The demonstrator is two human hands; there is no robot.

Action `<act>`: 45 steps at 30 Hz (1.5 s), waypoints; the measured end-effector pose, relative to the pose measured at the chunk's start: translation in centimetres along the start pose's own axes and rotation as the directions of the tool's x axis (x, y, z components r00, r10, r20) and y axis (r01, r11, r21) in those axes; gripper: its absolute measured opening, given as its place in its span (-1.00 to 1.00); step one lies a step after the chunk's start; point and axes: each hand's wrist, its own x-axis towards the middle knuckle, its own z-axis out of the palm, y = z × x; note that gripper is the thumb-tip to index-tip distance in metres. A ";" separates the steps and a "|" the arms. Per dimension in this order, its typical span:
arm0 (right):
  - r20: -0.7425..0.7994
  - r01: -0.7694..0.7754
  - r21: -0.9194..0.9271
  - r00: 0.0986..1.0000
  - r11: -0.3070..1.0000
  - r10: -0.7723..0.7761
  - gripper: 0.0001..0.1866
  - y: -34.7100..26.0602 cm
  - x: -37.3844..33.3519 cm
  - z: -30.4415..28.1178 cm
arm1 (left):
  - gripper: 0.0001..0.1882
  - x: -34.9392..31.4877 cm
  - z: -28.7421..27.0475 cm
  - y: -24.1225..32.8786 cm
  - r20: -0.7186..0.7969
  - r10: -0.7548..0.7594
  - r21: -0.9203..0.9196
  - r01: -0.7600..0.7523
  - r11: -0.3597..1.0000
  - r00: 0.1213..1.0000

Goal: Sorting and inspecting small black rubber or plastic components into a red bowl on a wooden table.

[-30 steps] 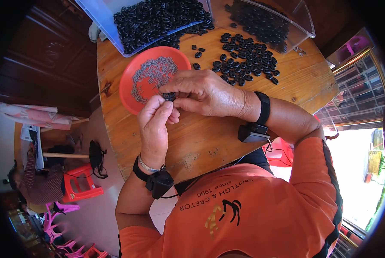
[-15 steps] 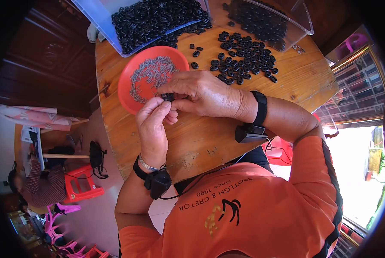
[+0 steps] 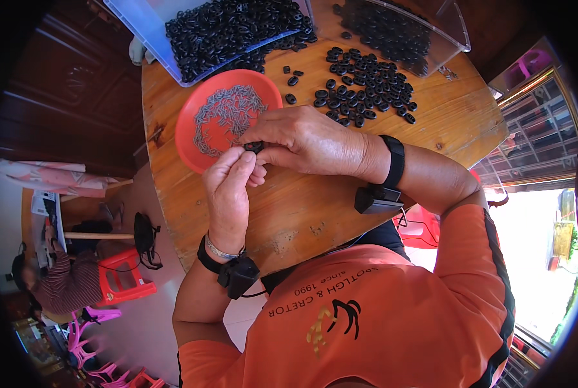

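Note:
A small black oval plastic piece (image 3: 254, 147) is pinched between both hands, just over the near right rim of an orange plate (image 3: 187, 132). My left hand (image 3: 228, 187) holds it between thumb and fingertips from the near left. From the right, my right hand (image 3: 308, 143) is closed on the same piece, its index finger reaching over the top. Whether a screw is also between those fingers is hidden. Loose grey screws (image 3: 231, 107) lie scattered in the plate beyond my fingers.
Many black two-holed oval pieces (image 3: 366, 87) are spread beyond my right hand on the wooden table (image 3: 289, 220). Behind stand a clear bin (image 3: 140, 39) heaped with black pieces and a second clear bin (image 3: 457, 32). At far left a person (image 3: 69, 284) sits by a red stool (image 3: 124, 278).
Both hands stay almost in place. The black piece has tilted slightly, so more of its upper face shows between the fingertips.

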 end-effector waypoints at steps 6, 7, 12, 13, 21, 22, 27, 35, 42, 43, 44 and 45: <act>0.005 0.015 0.008 1.000 1.000 -0.015 -0.72 -0.1 0.1 -1.0 | -0.72 0.3 0.6 0.4 0.020 0.045 0.018 -0.045 0.999 0.999; 0.019 0.005 0.000 1.000 1.000 -0.005 -0.73 -0.2 0.1 -1.3 | -0.72 0.5 0.8 0.5 0.028 0.051 0.015 -0.051 0.999 0.998; 0.030 0.040 -0.059 0.999 0.997 -0.038 -0.74 -0.5 -0.1 -1.8 | -0.71 0.2 1.7 0.8 0.023 0.045 -0.022 -0.045 0.999 0.999; 0.027 0.056 -0.075 0.998 0.996 -0.054 -0.74 -0.6 -0.2 -1.9 | -0.71 0.1 1.8 0.9 0.019 0.049 -0.018 -0.048 0.999 0.999; 0.047 0.076 -0.088 0.996 0.993 -0.072 -0.77 -1.2 -1.0 -3.1 | -0.72 -0.7 3.5 1.9 -0.013 0.008 -0.036 -0.009 0.999 1.000; 0.037 0.089 -0.080 0.996 0.993 -0.086 -0.78 -1.3 -1.0 -3.1 | -0.72 -0.9 3.6 2.0 -0.022 0.009 -0.031 -0.010 0.999 1.000; 0.026 0.108 -0.078 0.994 0.991 -0.106 -0.81 -1.6 -1.2 -3.2 | -0.71 -1.0 3.9 1.9 -0.023 0.039 -0.044 -0.040 0.998 0.999; 0.042 0.171 -0.155 0.985 0.973 -0.167 -0.79 -1.0 -1.6 -2.8 | -0.69 -0.9 4.0 1.0 -0.002 0.065 -0.073 -0.065 0.995 0.998; 0.044 0.124 -0.150 0.992 0.981 -0.118 -0.77 -1.9 -0.6 -1.3 | -0.70 -1.5 2.3 1.2 -0.037 0.045 -0.100 -0.049 0.994 0.998; 0.047 0.131 -0.154 0.991 0.979 -0.125 -0.77 -2.0 -0.3 -0.9 | -0.70 -1.6 1.9 1.2 -0.047 0.035 -0.106 -0.040 0.994 0.998; 0.050 0.139 -0.157 0.990 0.978 -0.132 -0.78 -2.0 -0.1 -0.5 | -0.70 -1.8 1.6 1.3 -0.055 0.035 -0.105 -0.040 0.994 0.998; 0.054 0.144 -0.152 0.989 0.978 -0.137 -0.78 -2.1 0.2 -0.1 | -0.71 -1.9 1.4 1.4 -0.074 0.033 -0.129 -0.042 0.991 0.997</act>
